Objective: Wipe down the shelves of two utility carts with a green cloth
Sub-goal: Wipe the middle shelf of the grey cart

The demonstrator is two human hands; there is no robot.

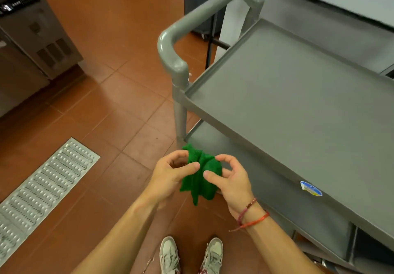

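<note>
A crumpled green cloth (200, 177) hangs between both hands over the floor, just in front of the cart's near corner. My left hand (170, 173) pinches its left side with thumb and fingers. My right hand (230, 179) grips its right side, with red string bracelets on that wrist. A grey plastic utility cart (287, 107) stands to the right; its top shelf is bare, and a lower shelf (255, 167) shows beneath it. The cart's curved handle (181, 39) rises at its left end. Only one cart is clearly in view.
Red-brown floor tiles (110, 103) spread around. A perforated metal drain grate (42, 188) lies at the lower left. A stainless appliance (32, 39) stands at the upper left. My grey shoes (189, 254) are at the bottom. A sticker (310, 188) sits on the cart's rim.
</note>
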